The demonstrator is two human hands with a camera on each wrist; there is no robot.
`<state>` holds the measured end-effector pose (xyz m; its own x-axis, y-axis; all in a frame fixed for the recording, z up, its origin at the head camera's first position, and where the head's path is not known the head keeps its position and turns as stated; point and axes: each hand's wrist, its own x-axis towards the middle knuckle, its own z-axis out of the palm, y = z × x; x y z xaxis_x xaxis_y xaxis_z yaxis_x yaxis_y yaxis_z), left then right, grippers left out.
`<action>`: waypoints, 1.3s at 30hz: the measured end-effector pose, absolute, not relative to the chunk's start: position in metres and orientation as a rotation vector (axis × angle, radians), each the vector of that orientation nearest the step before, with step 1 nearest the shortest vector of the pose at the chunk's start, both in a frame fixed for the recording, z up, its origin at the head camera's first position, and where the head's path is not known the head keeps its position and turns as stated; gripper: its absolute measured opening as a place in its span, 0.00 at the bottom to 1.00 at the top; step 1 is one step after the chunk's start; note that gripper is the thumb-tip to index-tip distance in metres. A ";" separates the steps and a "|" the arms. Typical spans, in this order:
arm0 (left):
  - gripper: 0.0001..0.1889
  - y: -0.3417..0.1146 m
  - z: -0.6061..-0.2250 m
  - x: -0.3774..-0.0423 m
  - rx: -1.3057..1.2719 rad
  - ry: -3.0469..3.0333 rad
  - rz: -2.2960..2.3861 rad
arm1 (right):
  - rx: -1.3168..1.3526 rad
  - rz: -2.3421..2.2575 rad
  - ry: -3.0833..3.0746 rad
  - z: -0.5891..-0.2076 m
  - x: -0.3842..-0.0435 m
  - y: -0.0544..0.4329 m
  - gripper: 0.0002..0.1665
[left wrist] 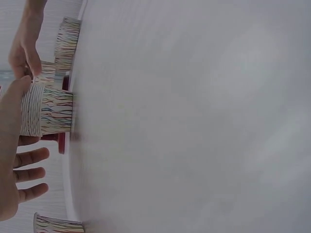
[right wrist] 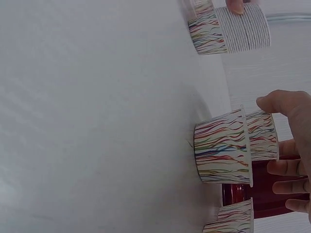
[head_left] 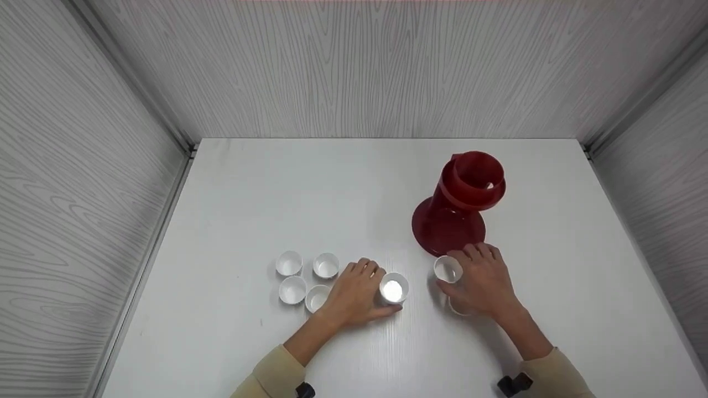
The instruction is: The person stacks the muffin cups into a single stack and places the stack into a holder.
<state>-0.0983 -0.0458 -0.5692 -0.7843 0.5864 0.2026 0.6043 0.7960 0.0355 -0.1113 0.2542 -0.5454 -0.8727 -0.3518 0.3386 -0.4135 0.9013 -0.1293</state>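
My left hand (head_left: 354, 296) grips a nested stack of white paper cups (head_left: 394, 288), thumb on the near side and fingers behind. In the left wrist view the stack (left wrist: 57, 111) shows many rims and wavy coloured stripes. To the right, my right hand (head_left: 484, 282) pinches a single paper cup (head_left: 448, 269) between thumb and fingers, just in front of a red stand (head_left: 442, 226). Another striped cup (right wrist: 221, 148) stands upright nearer me, partly under the right hand, and hides the lower part of the held cup (right wrist: 263, 136). Part of a further cup (right wrist: 233, 218) shows at the right wrist view's lower edge.
Several separate cups stand upright left of the left hand, among them a far-left cup (head_left: 289, 263) and one beside the wrist (head_left: 317, 299). The red stand carries a wide tilted tube (head_left: 478, 171). Grey wood-grain panels (head_left: 354, 66) enclose the white table (head_left: 287, 193).
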 end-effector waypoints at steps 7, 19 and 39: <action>0.40 -0.045 -0.570 -0.099 -0.942 -2.786 -0.140 | 0.560 0.294 -2.766 -0.541 -0.110 0.253 0.32; 0.39 -0.042 -0.571 -0.100 -0.944 -2.791 -0.178 | 0.593 0.338 -2.703 -0.532 -0.108 0.250 0.34; 0.39 -0.039 -0.572 -0.102 -0.947 -2.800 -0.182 | 0.703 0.450 -2.601 -0.513 -0.102 0.242 0.34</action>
<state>-0.1018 -0.0387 -0.5722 -0.7808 0.5890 0.2084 0.6111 0.7894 0.0583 -0.1015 0.2416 -0.5132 -0.7901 -0.4045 0.4606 -0.5356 0.8210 -0.1978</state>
